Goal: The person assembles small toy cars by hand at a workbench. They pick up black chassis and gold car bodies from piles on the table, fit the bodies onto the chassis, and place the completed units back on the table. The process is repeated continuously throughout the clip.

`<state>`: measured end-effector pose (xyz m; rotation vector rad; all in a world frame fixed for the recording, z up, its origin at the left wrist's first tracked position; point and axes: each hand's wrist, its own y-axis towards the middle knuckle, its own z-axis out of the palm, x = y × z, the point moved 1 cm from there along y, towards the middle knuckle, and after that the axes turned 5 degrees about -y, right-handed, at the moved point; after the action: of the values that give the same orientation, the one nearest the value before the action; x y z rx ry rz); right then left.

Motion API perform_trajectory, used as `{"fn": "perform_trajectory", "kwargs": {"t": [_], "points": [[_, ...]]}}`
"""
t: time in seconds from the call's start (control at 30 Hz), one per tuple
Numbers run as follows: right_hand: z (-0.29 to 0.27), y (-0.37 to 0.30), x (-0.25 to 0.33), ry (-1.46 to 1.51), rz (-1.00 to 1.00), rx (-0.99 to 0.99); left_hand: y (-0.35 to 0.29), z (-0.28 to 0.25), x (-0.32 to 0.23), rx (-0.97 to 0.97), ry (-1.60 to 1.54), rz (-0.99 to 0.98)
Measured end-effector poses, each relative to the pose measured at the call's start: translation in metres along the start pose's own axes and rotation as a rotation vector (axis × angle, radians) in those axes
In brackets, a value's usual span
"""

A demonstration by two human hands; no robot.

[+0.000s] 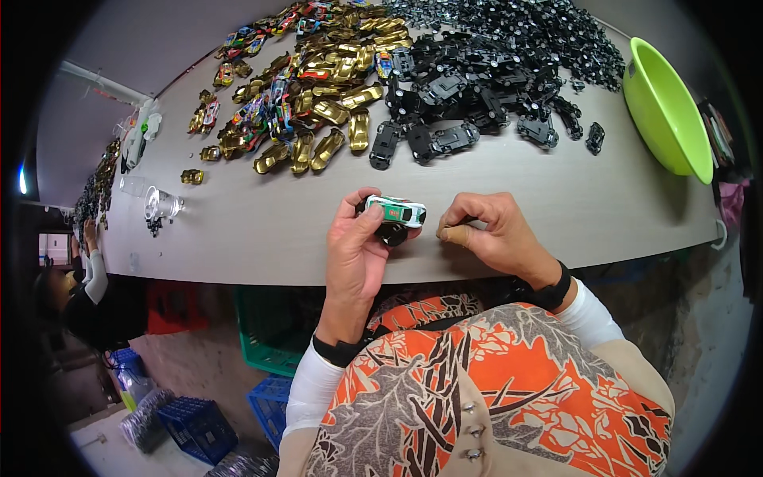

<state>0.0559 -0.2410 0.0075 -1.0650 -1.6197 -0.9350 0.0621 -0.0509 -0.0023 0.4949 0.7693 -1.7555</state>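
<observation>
My left hand [354, 253] grips a green-and-white toy car [395, 212] over the near part of the table, thumb on top. Dark wheels or a black base show under the car's body. Just right of it, apart from the car, my right hand [502, 237] has thumb and fingers pinched together; whatever may be between them is too small to tell. Beyond my hands lie a heap of gold toy car bodies [327, 149] mixed with multicoloured ones and, to its right, a pile of black car bases [455, 139].
A lime-green basin [666, 111] stands tilted at the right edge. Small black parts [548, 32] heap at the far right. At left, a clear plastic cup [163, 204] lies by some black bits. Another person [79, 294] works far left. Crates [270, 334] sit below the table.
</observation>
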Motion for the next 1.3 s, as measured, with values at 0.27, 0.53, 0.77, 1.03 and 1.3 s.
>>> {"fn": "perform_trajectory", "kwargs": {"t": [0.27, 0.53, 0.77, 1.03, 1.3], "points": [[0.006, 0.002, 0.005, 0.543, 0.293, -0.031, -0.001, 0.001, 0.001, 0.108, 0.017, 0.079], [0.019, 0.006, -0.011, 0.979, 0.425, -0.094, -0.013, 0.021, 0.014, 0.306, 0.562, 0.325], [0.013, 0.007, -0.005, 0.877, 0.421, -0.158, -0.015, 0.023, 0.014, 0.276, 0.549, 0.242], [0.005, 0.004, -0.006, 0.637, 0.189, -0.222, -0.006, 0.002, -0.002, 0.132, -0.052, -0.016], [0.011, 0.003, -0.001, 0.675, 0.208, -0.021, -0.005, -0.002, -0.004, 0.084, 0.131, 0.065]]}}
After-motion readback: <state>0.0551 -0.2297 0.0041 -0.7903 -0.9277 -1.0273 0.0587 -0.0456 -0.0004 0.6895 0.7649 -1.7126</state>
